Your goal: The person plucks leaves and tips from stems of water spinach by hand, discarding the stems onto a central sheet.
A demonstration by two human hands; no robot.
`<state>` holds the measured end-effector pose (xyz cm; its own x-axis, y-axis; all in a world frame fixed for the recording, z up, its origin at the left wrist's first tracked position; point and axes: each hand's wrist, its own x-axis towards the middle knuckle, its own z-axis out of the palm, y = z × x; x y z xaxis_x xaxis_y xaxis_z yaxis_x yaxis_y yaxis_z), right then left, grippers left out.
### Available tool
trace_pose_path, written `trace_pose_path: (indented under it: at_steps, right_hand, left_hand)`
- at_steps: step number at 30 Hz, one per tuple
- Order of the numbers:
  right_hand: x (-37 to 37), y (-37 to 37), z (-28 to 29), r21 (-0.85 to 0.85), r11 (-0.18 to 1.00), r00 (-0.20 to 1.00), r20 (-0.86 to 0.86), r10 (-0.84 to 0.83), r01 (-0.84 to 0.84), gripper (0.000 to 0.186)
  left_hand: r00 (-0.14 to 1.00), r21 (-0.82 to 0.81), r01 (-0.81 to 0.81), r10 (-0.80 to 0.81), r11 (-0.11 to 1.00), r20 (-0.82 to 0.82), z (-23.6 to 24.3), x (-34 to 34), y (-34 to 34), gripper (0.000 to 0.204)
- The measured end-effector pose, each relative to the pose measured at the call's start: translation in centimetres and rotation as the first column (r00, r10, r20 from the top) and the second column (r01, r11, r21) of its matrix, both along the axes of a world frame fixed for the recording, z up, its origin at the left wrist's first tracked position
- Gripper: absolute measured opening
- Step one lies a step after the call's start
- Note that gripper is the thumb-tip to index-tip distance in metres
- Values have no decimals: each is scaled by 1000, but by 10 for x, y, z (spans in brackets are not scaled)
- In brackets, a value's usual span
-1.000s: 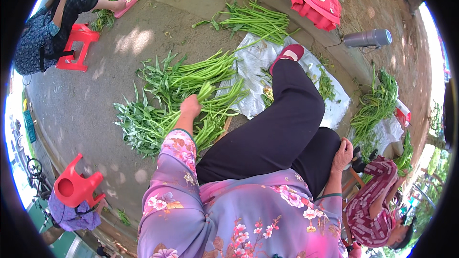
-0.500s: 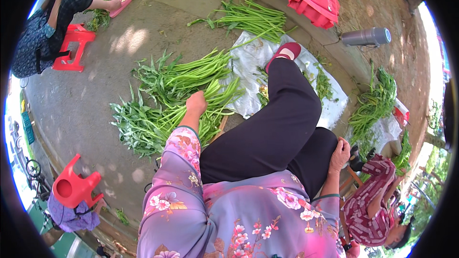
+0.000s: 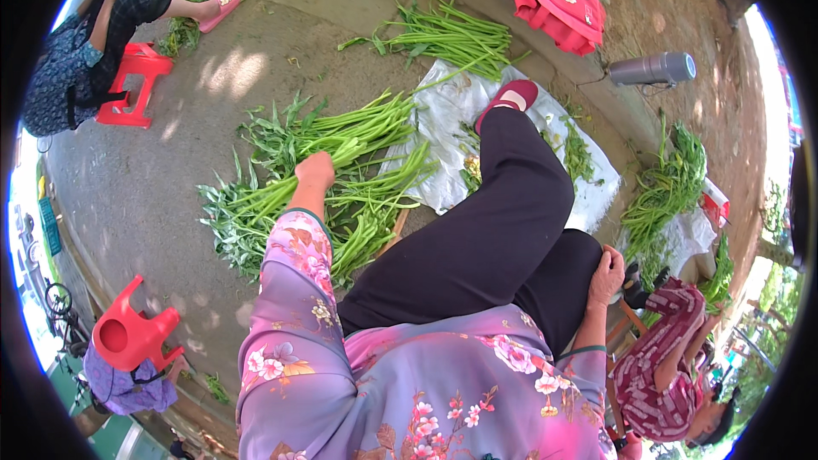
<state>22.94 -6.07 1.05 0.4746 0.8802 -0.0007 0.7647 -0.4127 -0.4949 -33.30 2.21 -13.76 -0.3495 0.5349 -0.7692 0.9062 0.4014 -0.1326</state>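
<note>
Now then, past the red plastic stool [image 3: 136, 77], water spinach [image 3: 264, 200] lies heaped on grey pavement [image 3: 179, 213], the left hand [image 3: 315, 170] closed round some stems; a hard tug could drag or snap tangled neighbours. Stem ends reach the white plastic sheet [image 3: 439, 175]. Over right, the right hand [image 3: 607, 274] rests half-curled on black trousers [image 3: 503, 230]; pinching cloth? Can't tell.

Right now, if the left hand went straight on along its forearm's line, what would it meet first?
Most likely the upper bundle of long-stemmed leafy greens, just beyond the knuckles of the left hand; depth is unclear, so they may already touch.
</note>
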Motion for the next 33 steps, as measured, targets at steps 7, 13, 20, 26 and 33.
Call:
trace_pose_path:
  at_steps: [7,13,20,26,33]
  right_hand:
    - [-3,3,1,-19,1000,999,27,-17,18,15]
    - [0,2,-2,-29,1000,999,47,-7,9,14]
    - [4,-4,3,-63,998,999,48,-12,15,12]
    - [0,-8,10,-93,995,997,82,-16,24,11]
    - [-1,-10,14,-98,995,994,106,-10,20,11]
  left_hand:
    - [966,143,233,-212,962,-149,16,-27,41,20]
    - [923,371,375,-302,850,-240,17,-21,84,14]
    - [959,413,281,-263,866,-103,-24,8,87,14]
    - [976,275,203,-217,940,23,-43,29,84,18]
    - [983,287,160,-178,944,36,-74,39,82,36]
